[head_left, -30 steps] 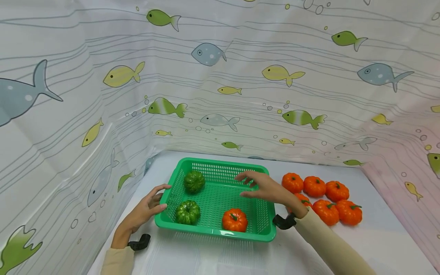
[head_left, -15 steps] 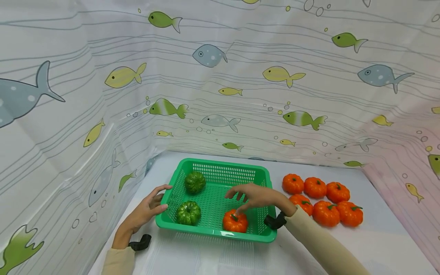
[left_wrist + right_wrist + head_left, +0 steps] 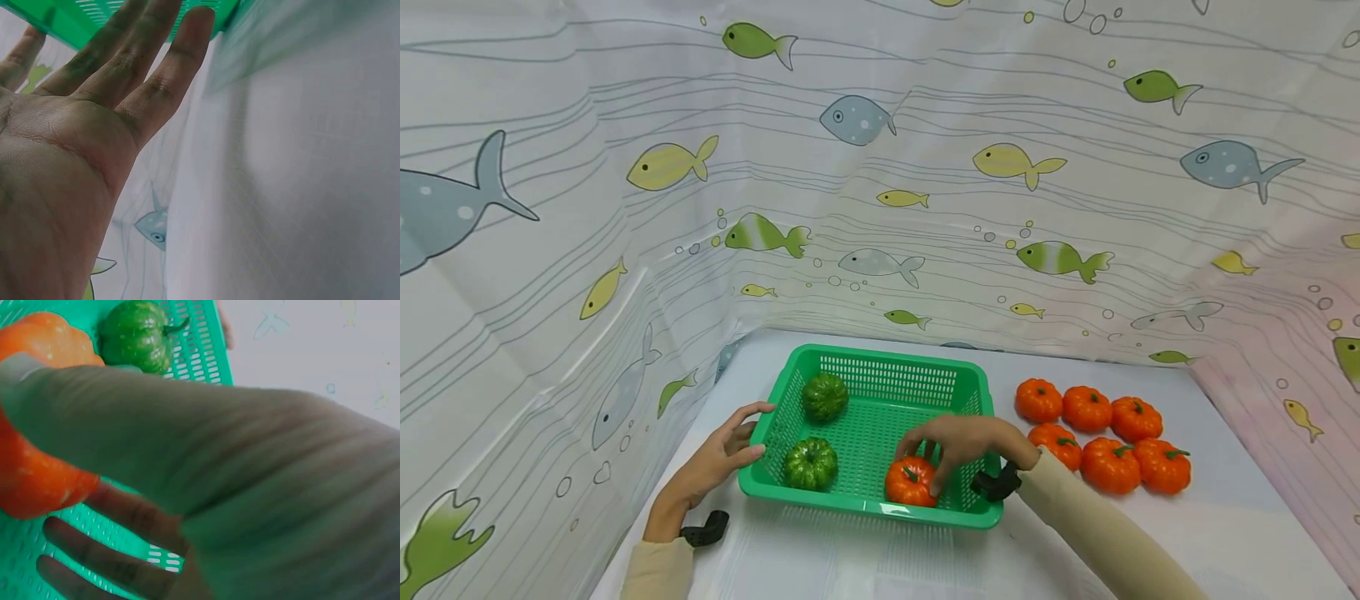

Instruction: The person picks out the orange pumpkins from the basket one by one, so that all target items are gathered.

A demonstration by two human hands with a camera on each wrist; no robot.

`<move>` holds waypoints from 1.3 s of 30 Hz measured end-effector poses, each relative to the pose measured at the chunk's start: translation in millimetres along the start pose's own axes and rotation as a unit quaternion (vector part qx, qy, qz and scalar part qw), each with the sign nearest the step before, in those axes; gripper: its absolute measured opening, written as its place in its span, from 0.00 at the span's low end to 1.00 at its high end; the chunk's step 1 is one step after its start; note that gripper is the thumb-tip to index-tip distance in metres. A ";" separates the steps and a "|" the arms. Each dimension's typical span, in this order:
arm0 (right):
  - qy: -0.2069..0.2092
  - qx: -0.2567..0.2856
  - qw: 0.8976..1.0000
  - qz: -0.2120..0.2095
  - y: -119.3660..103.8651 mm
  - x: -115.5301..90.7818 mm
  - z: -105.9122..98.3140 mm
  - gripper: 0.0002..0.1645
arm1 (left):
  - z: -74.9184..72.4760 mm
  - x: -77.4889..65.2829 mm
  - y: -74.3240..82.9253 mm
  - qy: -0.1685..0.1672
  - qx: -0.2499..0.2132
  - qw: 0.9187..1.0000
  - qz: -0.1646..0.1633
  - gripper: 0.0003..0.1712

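A green slotted plastic basket [image 3: 865,507] sits on the white table. Inside it, two green pumpkins [image 3: 810,464] lie at the left and one orange pumpkin [image 3: 902,483] at the front right. My right hand [image 3: 966,440] reaches over the basket and pinches this orange pumpkin, thumb on the near right side, fingers on the far side. In the right wrist view the thumb [image 3: 75,412] lies across the pumpkin [image 3: 44,481] and one finger touches it. My left hand [image 3: 718,458] rests against the basket's left rim, fingers loosely extended; the left wrist view shows its bare palm [image 3: 56,150].
Several orange pumpkins [image 3: 1111,465] stand in two rows on the table right of the basket, close to my right forearm. A fish-printed curtain [image 3: 887,183] encloses the table at the back and both sides.
My right hand has moved from above the basket's right part down and toward me onto the orange pumpkin, and its fingers have closed around it. My left hand has stayed put.
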State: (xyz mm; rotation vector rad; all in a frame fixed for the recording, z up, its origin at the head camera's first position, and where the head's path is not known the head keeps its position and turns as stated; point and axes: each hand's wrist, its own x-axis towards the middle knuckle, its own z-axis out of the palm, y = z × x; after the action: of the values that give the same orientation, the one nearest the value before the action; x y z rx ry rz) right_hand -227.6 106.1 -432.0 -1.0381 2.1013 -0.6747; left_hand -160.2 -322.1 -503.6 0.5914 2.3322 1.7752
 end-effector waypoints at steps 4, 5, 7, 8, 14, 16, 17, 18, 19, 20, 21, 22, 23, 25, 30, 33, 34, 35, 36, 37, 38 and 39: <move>-0.010 -0.006 1.000 0.014 0.2 0.7 1.9 0.36 | 0.1 -0.2 -0.7 0.000 0.000 1.000 -0.001 0.36; -0.011 -0.007 1.000 0.015 0.5 0.7 2.2 0.37 | 0.1 -0.2 -0.7 0.000 0.000 1.000 -0.001 0.36; -0.012 -0.012 1.000 0.016 1.0 1.2 2.6 0.39 | -0.1 -0.2 -0.6 0.000 0.000 1.000 0.000 0.36; -0.013 -0.014 1.000 0.017 1.3 1.6 2.8 0.39 | -0.2 -0.2 -0.5 0.000 0.000 1.000 0.000 0.36; -0.021 -0.026 0.999 0.013 4.1 4.3 4.3 0.44 | -0.9 -0.2 0.2 -0.002 -0.003 1.000 0.002 0.36; -0.023 -0.027 0.999 0.010 5.1 5.1 5.2 0.45 | -0.9 -0.5 0.1 -0.001 -0.003 1.000 -0.001 0.36; -0.024 -0.025 0.999 0.009 5.3 5.3 5.6 0.46 | -0.9 -0.7 0.0 0.000 -0.003 1.000 -0.002 0.36; -0.025 -0.024 0.999 0.006 5.5 5.5 6.0 0.46 | -0.8 -0.9 0.0 0.002 -0.002 1.000 -0.003 0.36; -0.024 -0.024 0.999 0.005 5.6 5.4 6.4 0.46 | -0.7 -1.0 0.0 0.002 -0.002 1.000 -0.005 0.36; -0.022 -0.024 0.999 0.005 5.5 5.3 6.6 0.46 | -0.6 -1.1 0.1 0.003 -0.002 1.000 -0.005 0.36; -0.020 -0.024 0.999 0.005 5.3 5.2 6.9 0.46 | -0.5 -1.3 0.0 0.004 -0.001 1.000 -0.006 0.36; -0.017 -0.025 1.000 0.006 5.0 5.1 7.2 0.45 | -0.4 -1.4 0.1 0.004 -0.001 1.000 -0.006 0.36; -0.013 -0.027 1.000 0.008 4.6 5.1 7.5 0.44 | -0.3 -1.4 0.1 0.004 0.000 1.000 -0.007 0.36; -0.005 -0.035 0.999 0.012 4.1 5.1 8.0 0.43 | -0.2 -1.4 0.2 0.004 -0.001 1.000 -0.007 0.36; 0.014 -0.046 0.999 0.008 3.5 4.9 8.9 0.40 | -0.3 -1.0 0.4 0.002 0.001 1.000 -0.003 0.36; 0.033 -0.045 0.998 -0.011 2.7 4.4 9.1 0.40 | -0.5 -0.6 0.2 0.001 0.002 1.000 -0.001 0.36; 0.041 -0.045 0.998 -0.018 2.3 3.9 9.0 0.40 | -0.5 -0.4 0.1 -0.001 0.001 1.000 0.000 0.36; 0.051 -0.046 0.997 -0.024 1.7 3.2 8.7 0.41 | -0.4 -0.2 0.1 -0.001 0.000 1.000 0.000 0.36; 0.060 -0.050 0.997 -0.029 1.0 2.5 8.3 0.41 | -0.4 0.0 0.1 -0.001 -0.001 1.000 0.000 0.36; 0.070 -0.055 0.995 -0.033 0.2 1.8 7.9 0.41 | -0.3 0.1 0.0 -0.002 -0.002 1.000 0.000 0.36; 0.079 -0.058 0.995 -0.036 -0.7 0.9 7.2 0.42 | -0.3 0.3 -0.1 -0.001 -0.002 1.000 0.000 0.36; 0.090 -0.061 0.993 -0.039 -1.2 0.4 6.7 0.42 | -0.3 0.4 -0.3 -0.002 -0.003 1.000 0.000 0.36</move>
State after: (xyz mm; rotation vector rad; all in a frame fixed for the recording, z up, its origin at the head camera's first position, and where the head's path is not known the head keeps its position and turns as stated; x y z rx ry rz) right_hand -222.1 104.1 -435.4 -1.1695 2.2903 -0.7078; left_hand -160.7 -322.2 -503.8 0.5942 2.3241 1.7792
